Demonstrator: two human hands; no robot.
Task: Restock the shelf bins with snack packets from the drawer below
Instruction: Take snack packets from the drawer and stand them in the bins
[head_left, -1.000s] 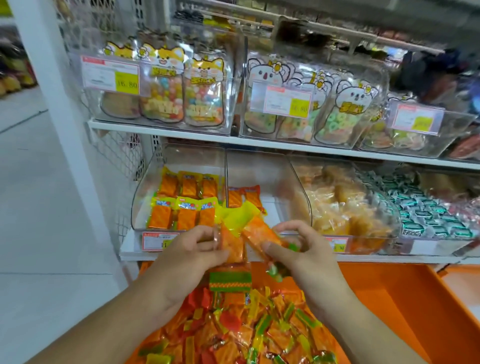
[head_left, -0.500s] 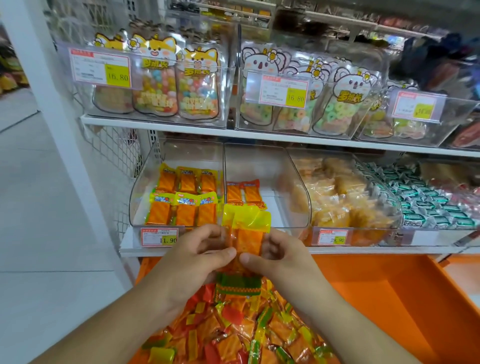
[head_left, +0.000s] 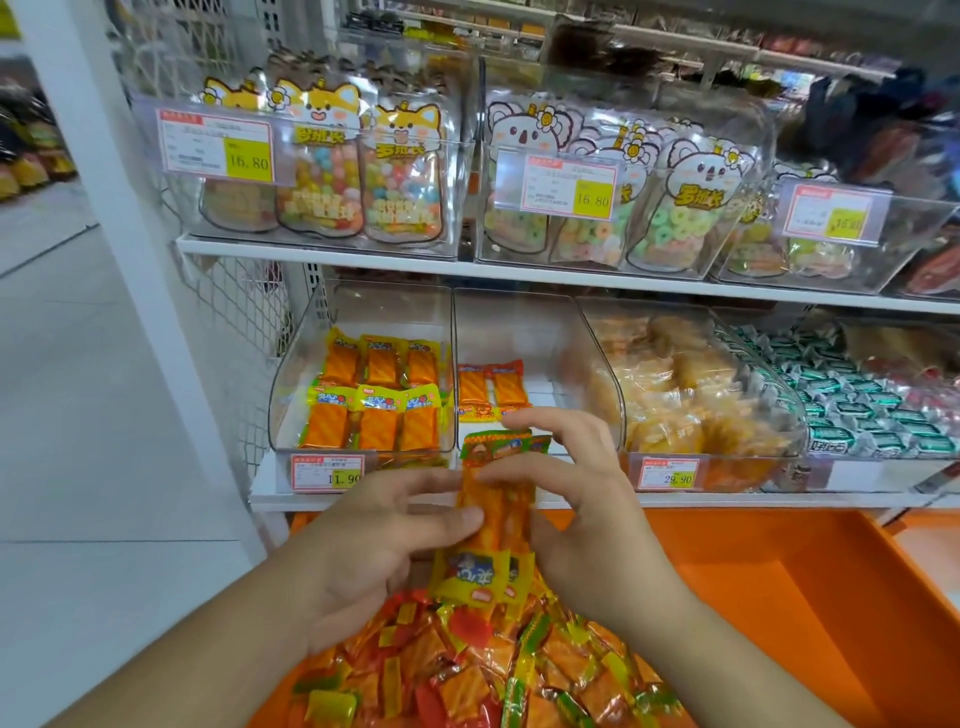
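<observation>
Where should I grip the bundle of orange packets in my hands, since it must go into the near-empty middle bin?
Grip the orange packets across their long middle, from the right side with the right hand; the stack stands lengthwise, ends floppy, and the middle bin opens just ahead.

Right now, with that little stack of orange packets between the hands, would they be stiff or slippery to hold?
Probably slippery: the stack of packets has glossy plastic wrappers, and both the left hand and right hand steady it. Likely light and bendy, since fingertips alone hold it. Loose ones in the drawer lie crumpled every way.
</observation>
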